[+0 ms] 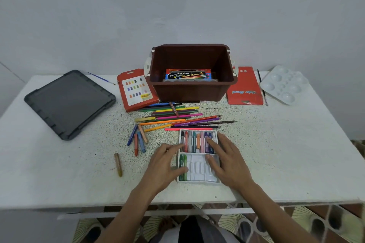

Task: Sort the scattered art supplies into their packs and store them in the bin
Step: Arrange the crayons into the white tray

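Note:
A white crayon tray (198, 171) lies at the table's front centre; its far row is full of crayons and its near row has two green ones at the left. My left hand (166, 163) rests on the tray's left side, fingers on the crayons. My right hand (227, 158) lies flat on the tray's right side, fingers straight. Several loose crayons (138, 141) lie left of the tray, and a brownish one (118, 164) lies nearer the front. Coloured pencils (177, 117) are spread behind the tray. The brown bin (192, 89) holds a water colour box (187, 74).
A red crayon box (136, 89) lies left of the bin and a red pencil pack (245, 89) to its right. A dark grey lid (69, 102) sits far left, a white palette (284, 84) far right. Thin brushes (101, 78) lie near the back edge.

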`<state>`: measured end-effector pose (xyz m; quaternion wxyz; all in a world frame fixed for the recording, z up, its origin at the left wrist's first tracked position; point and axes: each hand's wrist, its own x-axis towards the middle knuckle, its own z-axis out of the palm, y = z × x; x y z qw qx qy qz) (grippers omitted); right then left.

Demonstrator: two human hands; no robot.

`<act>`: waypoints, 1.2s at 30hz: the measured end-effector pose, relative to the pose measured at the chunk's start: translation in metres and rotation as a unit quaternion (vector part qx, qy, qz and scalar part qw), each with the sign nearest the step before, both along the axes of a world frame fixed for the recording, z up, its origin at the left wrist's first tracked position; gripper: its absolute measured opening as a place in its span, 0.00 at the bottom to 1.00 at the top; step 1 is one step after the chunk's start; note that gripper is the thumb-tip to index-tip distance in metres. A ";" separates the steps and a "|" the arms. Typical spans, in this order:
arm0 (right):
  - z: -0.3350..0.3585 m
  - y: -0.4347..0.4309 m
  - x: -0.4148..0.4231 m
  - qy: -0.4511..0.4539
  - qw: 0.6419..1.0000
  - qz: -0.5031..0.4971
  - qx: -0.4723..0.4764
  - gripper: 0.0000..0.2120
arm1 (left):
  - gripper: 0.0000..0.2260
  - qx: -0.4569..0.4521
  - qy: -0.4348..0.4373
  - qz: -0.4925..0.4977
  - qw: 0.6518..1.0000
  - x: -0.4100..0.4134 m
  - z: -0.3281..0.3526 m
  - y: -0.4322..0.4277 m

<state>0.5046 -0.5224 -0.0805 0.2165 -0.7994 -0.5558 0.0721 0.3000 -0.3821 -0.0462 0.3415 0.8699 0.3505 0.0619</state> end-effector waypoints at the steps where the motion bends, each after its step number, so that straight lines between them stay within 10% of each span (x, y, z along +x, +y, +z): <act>1: 0.000 0.000 0.000 0.001 1.000 -0.001 -0.001 0.29 | 0.34 0.004 0.001 0.006 1.000 -0.001 -0.002 0.001; 15: 0.002 0.000 -0.001 -0.005 1.000 -0.001 -0.003 0.29 | 0.29 0.013 -0.024 -0.029 0.999 0.002 0.010 0.030; 23: 0.005 0.000 -0.002 -0.002 1.000 -0.005 -0.001 0.28 | 0.22 0.165 -0.044 -0.026 0.985 0.039 0.006 0.081; 36: 0.005 -0.001 -0.003 -0.004 1.000 -0.010 -0.003 0.29 | 0.18 0.297 0.116 0.006 0.948 0.093 0.014 0.106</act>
